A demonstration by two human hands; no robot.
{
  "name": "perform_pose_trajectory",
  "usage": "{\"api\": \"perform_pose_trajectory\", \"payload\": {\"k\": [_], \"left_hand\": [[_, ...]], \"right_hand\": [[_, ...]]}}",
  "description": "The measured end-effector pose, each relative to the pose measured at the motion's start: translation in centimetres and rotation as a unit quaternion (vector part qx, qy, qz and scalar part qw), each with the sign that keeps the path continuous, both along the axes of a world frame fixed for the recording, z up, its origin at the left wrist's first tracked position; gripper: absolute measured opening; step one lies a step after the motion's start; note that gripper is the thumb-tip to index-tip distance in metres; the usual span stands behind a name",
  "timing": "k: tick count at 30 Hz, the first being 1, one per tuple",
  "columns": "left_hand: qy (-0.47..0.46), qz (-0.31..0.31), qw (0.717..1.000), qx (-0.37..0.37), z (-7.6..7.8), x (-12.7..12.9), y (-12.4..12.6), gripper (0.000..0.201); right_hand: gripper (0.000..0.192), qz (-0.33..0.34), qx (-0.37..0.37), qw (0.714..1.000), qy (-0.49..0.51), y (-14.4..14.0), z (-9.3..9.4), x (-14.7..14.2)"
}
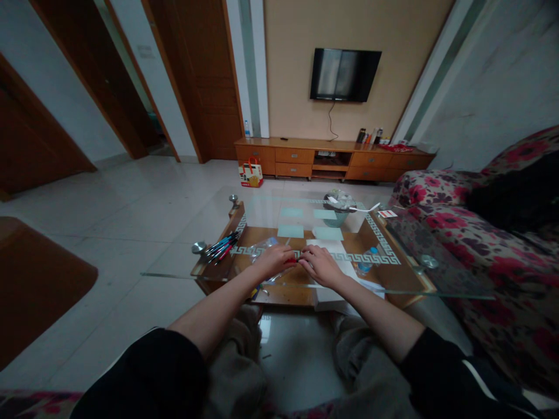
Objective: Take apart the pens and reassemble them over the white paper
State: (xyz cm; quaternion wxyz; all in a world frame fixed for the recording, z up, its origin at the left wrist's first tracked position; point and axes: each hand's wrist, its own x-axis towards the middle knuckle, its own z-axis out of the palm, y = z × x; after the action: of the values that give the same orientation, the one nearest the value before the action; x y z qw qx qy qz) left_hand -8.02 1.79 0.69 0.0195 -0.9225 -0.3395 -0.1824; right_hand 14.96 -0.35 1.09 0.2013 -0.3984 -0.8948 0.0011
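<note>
My left hand (275, 261) and my right hand (321, 266) meet above the near part of the glass coffee table (174, 265). Between their fingertips is a small red pen (290, 261), mostly covered by the fingers. The left fingers are closed round its red part, while the right fingers pinch at its darker end. On the glass to the left lies a bunch of pens (222, 248), blue, black and red. A crumpled clear plastic bag (262, 247) is just behind my left hand.
Beneath the glass are a white box (328, 298) and a bottle with a blue cap (365, 262). A mesh basket (335, 216) holding plastic stands toward the far side. A flowered sofa (454, 233) borders the right, and a wooden TV cabinet (293, 156) stands beyond.
</note>
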Motion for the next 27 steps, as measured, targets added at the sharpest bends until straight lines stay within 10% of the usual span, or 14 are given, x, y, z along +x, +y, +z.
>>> {"api": "perform_pose_trajectory", "payload": {"k": [27], "left_hand": [[-0.010, -0.007, 0.998, -0.070, -0.6, -0.1, 0.3, 0.038]], "right_hand": [[0.022, 0.027, 0.040, 0.999, -0.021, 0.5, -0.6, -0.3]]}}
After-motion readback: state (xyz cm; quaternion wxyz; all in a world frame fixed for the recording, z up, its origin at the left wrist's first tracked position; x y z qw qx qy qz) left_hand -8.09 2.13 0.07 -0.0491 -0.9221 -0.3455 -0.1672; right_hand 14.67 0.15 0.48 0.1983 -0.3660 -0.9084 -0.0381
